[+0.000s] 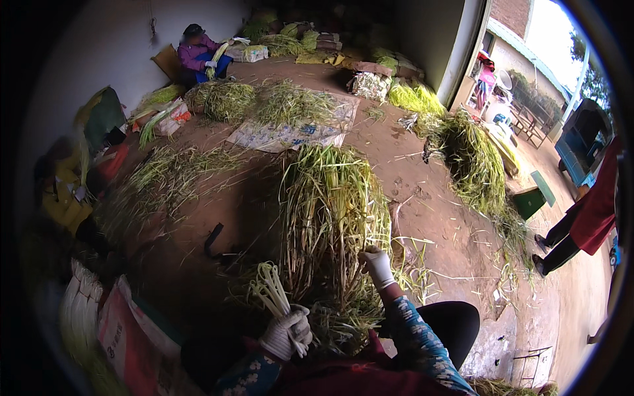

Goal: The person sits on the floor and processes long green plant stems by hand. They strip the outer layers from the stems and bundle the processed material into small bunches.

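Note:
My left hand (288, 332), in a whitish knitted glove, is closed around a small bunch of pale green-white stalks (271, 287). The bunch leans up and to the left, and its short ends stick out below my fingers. Directly before me stands a tall heap of long leafy green and yellowing stalks (329, 208). My right hand (376, 266), gloved too, is at the heap's lower right side with its fingers bent against the leaves. Whether a stalk is pinched there cannot be made out. Trimmed leaves (342, 321) lie between my knees.
Bundled white stalks (81, 297) and a red-and-white sack (124, 331) stand at my left. Two people (200, 54) (64, 193) sit along the left wall; another person (589, 213) stands at right. Leaf piles (475, 158) and a printed sheet (267, 136) cover parts of the floor.

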### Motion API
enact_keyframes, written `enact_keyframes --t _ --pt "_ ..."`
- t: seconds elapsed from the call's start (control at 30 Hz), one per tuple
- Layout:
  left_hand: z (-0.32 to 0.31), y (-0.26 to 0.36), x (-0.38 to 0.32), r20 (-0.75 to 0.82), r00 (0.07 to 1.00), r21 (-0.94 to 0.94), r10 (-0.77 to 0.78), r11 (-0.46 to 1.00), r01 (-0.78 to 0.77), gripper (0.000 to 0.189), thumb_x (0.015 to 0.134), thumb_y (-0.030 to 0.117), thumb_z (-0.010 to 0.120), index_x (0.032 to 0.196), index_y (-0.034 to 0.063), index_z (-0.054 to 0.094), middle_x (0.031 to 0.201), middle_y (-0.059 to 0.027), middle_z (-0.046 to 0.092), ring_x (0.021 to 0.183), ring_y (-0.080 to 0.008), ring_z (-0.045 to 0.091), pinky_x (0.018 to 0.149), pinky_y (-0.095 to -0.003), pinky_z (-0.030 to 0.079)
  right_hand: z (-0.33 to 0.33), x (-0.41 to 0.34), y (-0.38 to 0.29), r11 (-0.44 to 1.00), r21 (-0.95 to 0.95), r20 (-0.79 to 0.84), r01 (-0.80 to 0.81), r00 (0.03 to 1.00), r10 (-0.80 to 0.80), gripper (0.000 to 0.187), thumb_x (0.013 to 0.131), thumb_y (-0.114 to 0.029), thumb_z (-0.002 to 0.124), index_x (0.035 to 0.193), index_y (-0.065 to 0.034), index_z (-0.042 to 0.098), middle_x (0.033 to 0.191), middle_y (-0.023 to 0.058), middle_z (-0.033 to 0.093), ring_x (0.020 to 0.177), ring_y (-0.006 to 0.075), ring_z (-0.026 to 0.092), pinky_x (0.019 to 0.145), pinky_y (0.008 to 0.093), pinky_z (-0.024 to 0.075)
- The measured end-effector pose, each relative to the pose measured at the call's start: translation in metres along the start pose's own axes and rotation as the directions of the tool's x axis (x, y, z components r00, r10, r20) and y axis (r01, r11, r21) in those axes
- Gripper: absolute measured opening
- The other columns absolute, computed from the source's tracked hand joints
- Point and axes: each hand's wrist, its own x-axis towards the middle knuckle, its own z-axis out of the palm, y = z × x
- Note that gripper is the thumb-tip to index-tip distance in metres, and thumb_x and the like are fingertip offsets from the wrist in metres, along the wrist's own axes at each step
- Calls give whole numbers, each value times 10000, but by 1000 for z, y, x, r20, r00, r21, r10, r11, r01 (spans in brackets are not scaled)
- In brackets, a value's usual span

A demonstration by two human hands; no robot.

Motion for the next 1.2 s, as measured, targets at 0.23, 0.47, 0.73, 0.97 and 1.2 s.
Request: enact_keyframes --t 0.23,0.47,0.73,0.97,1.2 --pt "0 7 -13 24 992 34 122 992 -123 160 855 203 578 936 65 597 561 9 422 454 -126 380 456 -303 352 -39 -86 -121 814 457 132 358 878 -460 105 852 -111 602 933 -46 584 709 0 579 469 44 453 412 160 336" --pt "-2 20 -21 35 976 8 213 977 -213 157 854 202 592 943 73 601 558 23 420 458 -126 391 460 -297 347 16 -133 -49 923 -337 462 188 887 -12 208 875 -238 609 926 -39 646 641 -2 594 516 66 534 488 234 436" --pt "-17 18 -17 79 979 12 188 982 -190 155 873 209 568 973 92 584 590 10 467 448 -128 424 466 -291 358 38 -162 -10 778 -255 468 573 778 -420 182 843 -227 637 945 -76 633 638 83 585 546 195 588 535 308 474" --pt "-30 13 -1 -152 974 188 168 972 -139 161 847 218 610 972 118 588 724 -9 586 413 -117 470 379 -273 387 52 -165 27 716 -389 533 579 776 -338 223 830 -285 659 964 -106 659 720 56 637 591 145 609 553 285 492" --pt "-28 -7 19 -467 875 372 123 926 69 182 803 278 664 817 119 577 489 -3 473 355 -127 437 330 -272 369 52 -152 25 539 -423 559 729 678 -478 180 817 -247 601 793 -69 587 714 130 580 642 324 592 566 404 477"
